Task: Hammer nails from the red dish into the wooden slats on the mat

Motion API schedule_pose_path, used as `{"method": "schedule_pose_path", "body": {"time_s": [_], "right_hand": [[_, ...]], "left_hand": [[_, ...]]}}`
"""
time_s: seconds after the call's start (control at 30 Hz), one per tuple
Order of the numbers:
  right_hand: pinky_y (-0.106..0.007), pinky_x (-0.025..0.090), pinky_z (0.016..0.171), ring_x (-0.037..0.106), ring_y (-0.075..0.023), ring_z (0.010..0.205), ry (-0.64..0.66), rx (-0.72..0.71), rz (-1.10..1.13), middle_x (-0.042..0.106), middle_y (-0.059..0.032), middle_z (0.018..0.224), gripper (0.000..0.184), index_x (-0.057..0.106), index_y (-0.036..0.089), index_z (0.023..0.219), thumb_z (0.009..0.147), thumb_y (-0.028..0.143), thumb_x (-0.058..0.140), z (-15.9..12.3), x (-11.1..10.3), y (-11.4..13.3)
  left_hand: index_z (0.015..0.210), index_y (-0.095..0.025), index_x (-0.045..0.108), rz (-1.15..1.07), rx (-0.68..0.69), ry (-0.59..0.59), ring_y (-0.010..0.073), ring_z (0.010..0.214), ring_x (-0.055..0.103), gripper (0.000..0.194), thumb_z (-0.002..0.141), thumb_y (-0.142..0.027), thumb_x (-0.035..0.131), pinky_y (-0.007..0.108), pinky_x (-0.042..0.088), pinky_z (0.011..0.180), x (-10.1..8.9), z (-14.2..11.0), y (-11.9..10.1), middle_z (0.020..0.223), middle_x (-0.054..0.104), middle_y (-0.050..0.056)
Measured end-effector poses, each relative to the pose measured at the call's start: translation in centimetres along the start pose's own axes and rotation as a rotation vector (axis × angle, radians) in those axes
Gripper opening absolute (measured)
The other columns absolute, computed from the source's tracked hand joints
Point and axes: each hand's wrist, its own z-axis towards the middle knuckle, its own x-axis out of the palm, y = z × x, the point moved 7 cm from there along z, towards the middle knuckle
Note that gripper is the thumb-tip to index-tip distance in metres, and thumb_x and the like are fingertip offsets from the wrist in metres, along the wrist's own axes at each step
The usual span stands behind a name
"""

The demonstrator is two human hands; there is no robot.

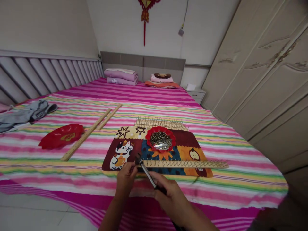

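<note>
My right hand (172,195) is wrapped round the black grip of a hammer (148,175) with a silver shaft. The dark hammer head is over the left end of a wooden strip (166,164) studded with a row of upright nails. Right beside that end, my left hand (127,173) has its thumb and fingers pinched together; what they hold is too small to make out. The strip lies across a patterned mat (108,160) with a cat picture. Behind it on the mat, a red scalloped dish (148,138) holds many loose nails.
More nail-studded strips (158,123) lie behind the mat. To the left are two bare wooden strips (84,138), a red plate (57,136) and grey clothing (31,112). Folded bedding (121,76) sits by the headboard; a wardrobe (264,70) stands on the right.
</note>
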Motion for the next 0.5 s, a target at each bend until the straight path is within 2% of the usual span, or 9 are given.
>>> {"method": "schedule_pose_path", "body": {"time_s": [0.07, 0.23, 0.4, 0.5], "right_hand": [[-0.019, 0.039, 0.054, 0.043, -0.0097, 0.056, -0.023, -0.015, -0.028, 0.056, 0.0052, 0.07, 0.051, 0.049, 0.025, 0.13, 0.082, 0.012, 0.049, -0.2, -0.1, 0.4], [-0.022, 0.044, 0.065, 0.051, -0.012, 0.066, -0.001, -0.01, -0.003, 0.059, 0.0035, 0.077, 0.053, 0.054, 0.027, 0.126, 0.078, 0.007, 0.048, -0.6, 0.2, 0.7], [-0.019, 0.035, 0.049, 0.034, -0.0088, 0.051, 0.045, 0.03, 0.044, 0.046, 0.0064, 0.062, 0.057, 0.046, 0.028, 0.135, 0.08, 0.013, 0.051, -3.1, -0.8, 0.2], [-0.019, 0.036, 0.049, 0.037, -0.0093, 0.053, 0.029, 0.063, 0.044, 0.048, 0.0049, 0.066, 0.053, 0.049, 0.028, 0.133, 0.081, 0.017, 0.053, -5.5, -1.7, -1.6]], "left_hand": [[0.065, -0.021, 0.059, 0.014, -0.008, -0.007, 0.0125, 0.057, 0.054, 0.018, 0.073, -0.035, 0.051, 0.023, 0.044, 0.057, 0.0, 0.0, 0.1, 0.061, 0.058, -0.001], [0.065, -0.022, 0.058, 0.005, 0.029, -0.033, 0.0128, 0.057, 0.054, 0.015, 0.071, -0.033, 0.051, 0.023, 0.043, 0.056, -0.2, 0.1, 0.1, 0.061, 0.057, -0.001], [0.07, -0.022, 0.062, -0.02, -0.002, -0.017, 0.0139, 0.06, 0.058, 0.018, 0.071, -0.035, 0.05, 0.024, 0.046, 0.058, -0.1, 0.4, -0.1, 0.067, 0.063, 0.001], [0.072, -0.022, 0.062, -0.036, -0.052, -0.024, 0.0155, 0.061, 0.061, 0.024, 0.069, -0.043, 0.05, 0.026, 0.048, 0.059, -0.2, 0.5, -0.2, 0.068, 0.066, 0.002]]}}
